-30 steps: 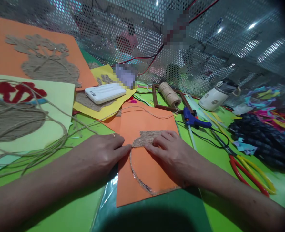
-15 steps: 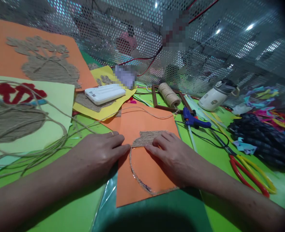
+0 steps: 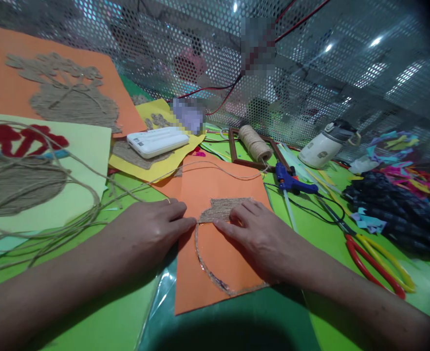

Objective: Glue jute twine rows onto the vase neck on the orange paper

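Observation:
An orange sheet (image 3: 200,180) lies in front of me, bearing rows of jute twine (image 3: 216,209) and a curved twine outline (image 3: 198,251) below them. Shiny, glue-like spots show along the curve. My left hand (image 3: 159,224) is closed in a pinch at the left end of the lowest row, where it meets the outline. My right hand (image 3: 254,229) presses on the rows with curled fingers, its thumb tip along their lower edge. It covers their right part. Loose twine (image 3: 90,214) loops off to the left.
A twine spool (image 3: 255,142) rests on a wooden frame (image 3: 233,146). Nearby are a blue glue gun (image 3: 293,183), scissors (image 3: 379,263) and a bottle (image 3: 320,146). A white power bank (image 3: 158,142) lies on a yellow sheet (image 3: 127,168). A perforated metal panel (image 3: 215,58) stands behind.
My right thumb has slid slightly left along the lower edge of the twine rows. My left hand stays at the rows' left end, nearly unmoved.

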{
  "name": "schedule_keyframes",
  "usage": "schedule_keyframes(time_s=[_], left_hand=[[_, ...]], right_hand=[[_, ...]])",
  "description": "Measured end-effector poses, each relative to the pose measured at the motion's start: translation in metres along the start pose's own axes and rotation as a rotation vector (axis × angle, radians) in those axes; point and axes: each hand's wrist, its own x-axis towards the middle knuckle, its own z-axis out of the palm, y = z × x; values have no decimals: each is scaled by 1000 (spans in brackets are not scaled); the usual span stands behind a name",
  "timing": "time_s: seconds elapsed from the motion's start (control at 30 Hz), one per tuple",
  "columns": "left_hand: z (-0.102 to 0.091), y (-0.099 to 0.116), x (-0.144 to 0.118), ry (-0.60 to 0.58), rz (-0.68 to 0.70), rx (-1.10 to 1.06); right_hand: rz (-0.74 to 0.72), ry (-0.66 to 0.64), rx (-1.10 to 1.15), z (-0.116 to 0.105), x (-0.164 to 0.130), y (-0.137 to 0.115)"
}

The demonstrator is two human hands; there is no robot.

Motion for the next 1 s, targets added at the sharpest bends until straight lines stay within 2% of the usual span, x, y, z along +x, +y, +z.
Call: schedule_keyframes(time_s=[0.6,0.83,1.0], left_hand=[[3,1,3,-13,-41,-23],[-1,3,6,-74,-86,-32],[1,3,6,-40,-78,-22]], right_hand=[[-20,-54,-86,-6,5,-7],[-22,-79,-136,-4,5,-9],[10,-53,-108,-2,5,-8]])
